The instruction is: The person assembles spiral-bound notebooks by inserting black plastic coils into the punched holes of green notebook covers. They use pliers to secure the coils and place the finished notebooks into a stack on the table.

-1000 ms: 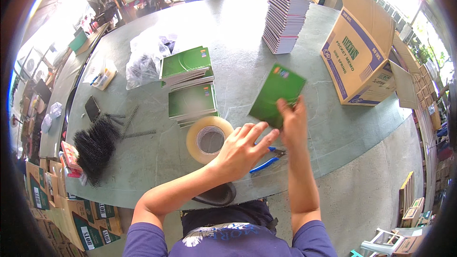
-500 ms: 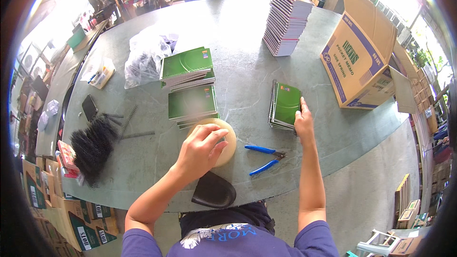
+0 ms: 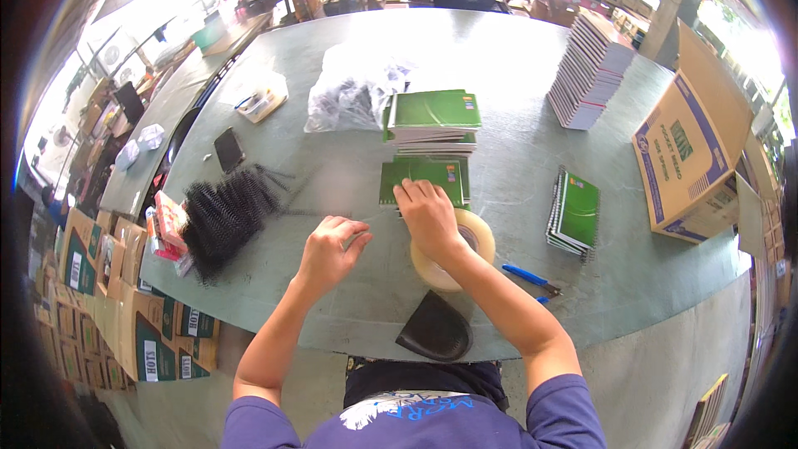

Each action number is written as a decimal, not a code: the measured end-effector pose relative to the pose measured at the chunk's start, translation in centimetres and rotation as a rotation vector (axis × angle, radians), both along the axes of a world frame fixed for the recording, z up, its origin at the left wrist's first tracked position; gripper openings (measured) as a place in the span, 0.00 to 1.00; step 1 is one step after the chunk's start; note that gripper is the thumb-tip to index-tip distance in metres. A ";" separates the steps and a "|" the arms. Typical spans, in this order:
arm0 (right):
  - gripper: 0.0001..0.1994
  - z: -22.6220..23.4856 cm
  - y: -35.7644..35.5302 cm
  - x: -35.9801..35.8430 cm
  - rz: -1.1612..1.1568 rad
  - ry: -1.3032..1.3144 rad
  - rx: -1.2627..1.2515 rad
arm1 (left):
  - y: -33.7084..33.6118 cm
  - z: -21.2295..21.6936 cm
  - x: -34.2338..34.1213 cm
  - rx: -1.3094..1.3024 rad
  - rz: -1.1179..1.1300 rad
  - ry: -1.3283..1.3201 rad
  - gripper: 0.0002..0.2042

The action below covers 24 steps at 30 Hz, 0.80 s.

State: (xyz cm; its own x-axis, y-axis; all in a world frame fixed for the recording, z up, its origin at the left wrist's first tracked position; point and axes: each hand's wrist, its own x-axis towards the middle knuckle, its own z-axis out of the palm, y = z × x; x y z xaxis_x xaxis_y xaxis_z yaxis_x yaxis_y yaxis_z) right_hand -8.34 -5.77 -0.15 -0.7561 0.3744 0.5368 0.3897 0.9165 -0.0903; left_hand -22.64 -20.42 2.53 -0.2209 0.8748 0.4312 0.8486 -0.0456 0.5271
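Note:
My right hand (image 3: 428,209) lies over the near edge of the closest pile of green notebooks (image 3: 409,171), its fingers curled at the top notebook's edge and its thumb hidden. To its left, above the table, my left hand (image 3: 326,251) is closed in a pinch; whatever is between its fingertips is too small to make out. A roll of clear tape (image 3: 478,259) lies flat under my right forearm. Loose black spiral coils (image 3: 224,220) are heaped left of my left hand. Blue-handled cutters (image 3: 525,274) lie right of the tape, partly covered by my forearm.
Another small pile of spiral notebooks (image 3: 578,212) sits to the right. Behind it rise a tall notebook stack (image 3: 588,71) and an open cardboard box (image 3: 686,158). A plastic bag (image 3: 353,96), a phone (image 3: 229,150) and a black rounded pad (image 3: 436,328) also lie on the table (image 3: 332,316).
My right hand has left the small pile on the right and come over to the near green pile. My left hand has moved off the tape roll leftward. The view has turned left.

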 end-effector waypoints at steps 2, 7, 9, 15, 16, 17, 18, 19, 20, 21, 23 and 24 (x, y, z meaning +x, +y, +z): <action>0.14 0.5 -0.7 0.7 0.051 -0.028 0.031 | -0.9 -0.7 -1.4 -0.032 0.000 0.002 0.05; 0.18 8.5 -2.1 4.5 -0.004 0.078 -0.098 | -0.2 -7.7 -8.4 -0.123 0.218 0.382 0.09; 0.14 10.1 -2.5 5.6 0.008 -0.019 -0.204 | 0.0 -8.3 -8.3 -0.199 0.197 0.352 0.10; 0.07 5.0 -2.4 5.0 -0.036 -0.076 -0.315 | 1.7 -2.7 -1.5 0.146 -0.002 -0.194 0.11; 0.08 4.9 -2.5 5.0 -0.043 -0.075 -0.320 | 1.4 -1.6 -0.3 0.163 -0.043 -0.244 0.11; 0.08 4.9 -2.5 4.8 -0.046 -0.072 -0.326 | 0.9 -0.8 0.6 0.180 -0.079 -0.290 0.11; 0.09 4.7 -2.6 4.7 -0.049 -0.069 -0.332 | 0.4 -0.1 1.6 0.167 -0.073 -0.245 0.10; 0.09 4.9 -2.8 4.7 -0.042 -0.045 -0.339 | 0.1 0.6 2.5 0.160 -0.065 -0.200 0.10; 0.10 5.0 -3.0 4.6 -0.035 -0.021 -0.346 | 0.0 0.8 3.0 0.153 -0.059 -0.155 0.10; 0.10 5.1 -3.2 4.6 -0.030 0.003 -0.353 | 0.1 0.6 3.1 0.148 -0.034 -0.134 0.10; 0.10 5.1 -3.3 4.6 -0.021 0.005 -0.365 | 0.4 0.2 3.2 0.142 0.011 -0.087 0.10; 0.10 5.2 -3.3 4.7 -0.017 0.006 -0.371 | 0.5 0.1 3.3 0.156 0.012 -0.106 0.09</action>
State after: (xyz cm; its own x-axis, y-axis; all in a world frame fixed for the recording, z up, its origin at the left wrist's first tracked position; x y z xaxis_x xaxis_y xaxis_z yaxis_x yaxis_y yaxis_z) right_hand -3.69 -9.07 5.02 -0.7453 0.5567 0.3669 0.4030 0.8146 -0.4172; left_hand -19.34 -19.97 2.66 -0.2822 0.7960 0.5355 0.7898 -0.1241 0.6007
